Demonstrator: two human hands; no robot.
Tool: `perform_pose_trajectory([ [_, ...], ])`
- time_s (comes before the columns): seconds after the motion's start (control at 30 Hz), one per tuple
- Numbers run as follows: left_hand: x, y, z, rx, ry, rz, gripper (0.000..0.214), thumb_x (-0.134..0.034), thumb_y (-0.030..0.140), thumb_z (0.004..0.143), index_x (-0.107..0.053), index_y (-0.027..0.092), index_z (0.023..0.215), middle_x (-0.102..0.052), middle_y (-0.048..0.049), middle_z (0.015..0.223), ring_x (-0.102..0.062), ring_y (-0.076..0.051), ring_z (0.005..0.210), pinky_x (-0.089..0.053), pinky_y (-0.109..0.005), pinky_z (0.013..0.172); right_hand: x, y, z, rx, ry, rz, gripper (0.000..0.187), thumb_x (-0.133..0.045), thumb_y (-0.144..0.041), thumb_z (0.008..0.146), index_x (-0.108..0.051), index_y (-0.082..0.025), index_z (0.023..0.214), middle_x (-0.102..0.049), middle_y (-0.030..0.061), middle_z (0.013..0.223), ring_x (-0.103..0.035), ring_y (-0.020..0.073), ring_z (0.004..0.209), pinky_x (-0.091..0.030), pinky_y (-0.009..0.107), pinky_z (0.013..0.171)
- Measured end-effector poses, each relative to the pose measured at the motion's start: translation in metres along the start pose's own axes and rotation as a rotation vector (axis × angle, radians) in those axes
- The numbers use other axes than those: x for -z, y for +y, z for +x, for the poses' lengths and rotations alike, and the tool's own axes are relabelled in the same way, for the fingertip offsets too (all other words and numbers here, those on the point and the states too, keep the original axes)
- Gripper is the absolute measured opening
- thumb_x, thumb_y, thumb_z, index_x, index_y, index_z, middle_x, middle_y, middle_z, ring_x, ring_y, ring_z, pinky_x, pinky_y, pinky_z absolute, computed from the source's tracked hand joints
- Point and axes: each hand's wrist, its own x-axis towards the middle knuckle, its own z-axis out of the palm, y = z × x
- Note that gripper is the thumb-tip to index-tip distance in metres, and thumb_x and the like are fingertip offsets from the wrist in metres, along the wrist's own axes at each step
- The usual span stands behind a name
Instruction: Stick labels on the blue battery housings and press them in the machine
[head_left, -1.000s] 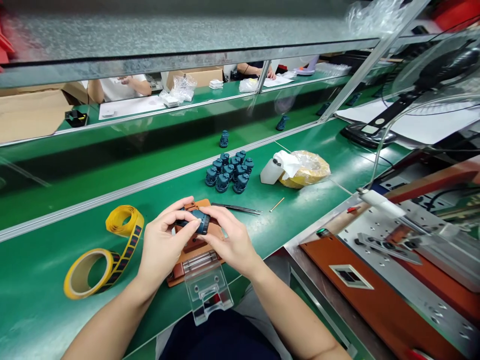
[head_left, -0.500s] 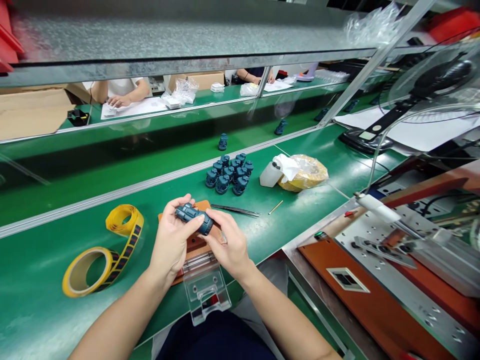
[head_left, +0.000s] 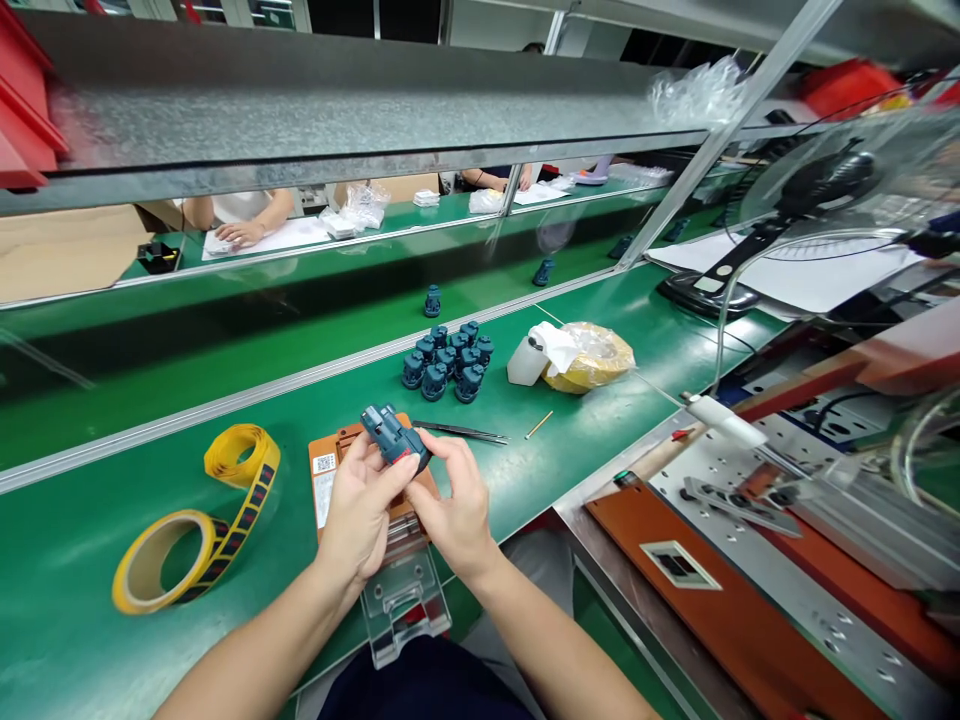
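Blue housing [head_left: 391,436] between bent fingers [head_left: 451,456]

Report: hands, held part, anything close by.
Left hand and right hand gripping blue part. Part held over orange fixture. Black tweezers lying nearby on green bench.

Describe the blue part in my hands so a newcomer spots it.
On the green bench, find the orange fixture. Over it, your left hand and right hand hold the blue part. Unlike the clustered parts beyond, it is held and shows a red mark.
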Motion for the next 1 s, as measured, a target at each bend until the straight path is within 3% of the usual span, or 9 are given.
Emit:
perform_pose_trajectory([
  [0.17,-0.007,-0.008,0.003,-0.027,0.034,0.013,0.061,-0.090,0.025,0.069,-0.062,0.020,0.123,-0.075,-0.0043,0.106,-0.069,-0.017,0.099,-0.051,-0.029,0.095,0.002,0.001,-0.004,0.207,0.044,-0.116,0.044,-0.060,-0.006,0.088,-0.055,-0.017,0.130,-0.068,0.0160,0.115,-0.066,0.0269,0.105,-0.060,0.045,0.085],
  [0.4,-0.009,0.007,-0.001,0.069,-0.139,0.021,0.049,-0.081,0.040,0.080,-0.067,0.018,0.122,-0.075,-0.0111,0.118,-0.069,-0.025,0.112,-0.050,-0.036,0.101,0.015,-0.004,0.001,0.070,0.084,-0.036,0.042,-0.075,-0.016,0.085,-0.057,-0.022,0.122,-0.069,0.0117,0.110,-0.069,0.0277,0.102,-0.061,0.044,0.084],
  [0.63,-0.023,-0.007,0.001,-0.004,-0.051,0.110,0.044,-0.085,0.038,0.075,-0.069,0.016,0.109,-0.078,-0.0085,0.102,-0.072,-0.024,0.101,-0.052,-0.036,0.097,0.016,-0.009,-0.007,0.186,0.137,-0.184,0.038,-0.065,-0.009,0.086,-0.057,-0.021,0.121,-0.068,0.0124,0.101,-0.066,0.0288,0.095,-0.061,0.047,0.078],
  [0.7,-0.027,-0.009,0.001,0.013,-0.074,0.165,0.046,-0.086,0.039,0.074,-0.069,0.016,0.110,-0.078,-0.0084,0.103,-0.072,-0.024,0.101,-0.052,-0.035,0.096,0.019,-0.006,-0.009,0.118,0.170,-0.157,0.035,-0.065,-0.009,0.084,-0.059,-0.021,0.116,-0.068,0.0105,0.099,-0.066,0.0277,0.093,-0.060,0.046,0.079],
  [0.87,-0.034,0.002,-0.006,0.171,-0.289,0.091,0.045,-0.075,0.051,0.084,-0.073,0.019,0.115,-0.075,-0.0121,0.118,-0.068,-0.027,0.114,-0.053,-0.036,0.099,0.044,-0.007,-0.004,-0.329,0.205,0.151,0.041,-0.084,-0.028,0.074,-0.064,-0.020,0.109,-0.071,0.0076,0.104,-0.071,0.0242,0.094,-0.061,0.040,0.082],
  [1.0,-0.044,0.007,-0.008,0.205,-0.348,0.117,0.040,-0.073,0.049,0.087,-0.075,0.019,0.113,-0.075,-0.0118,0.117,-0.068,-0.027,0.113,-0.055,-0.036,0.098,0.062,-0.015,-0.003,-0.421,0.242,0.268,0.048,-0.089,-0.037,0.069,-0.064,-0.019,0.106,-0.072,0.0069,0.101,-0.071,0.0213,0.087,-0.062,0.035,0.079],
])
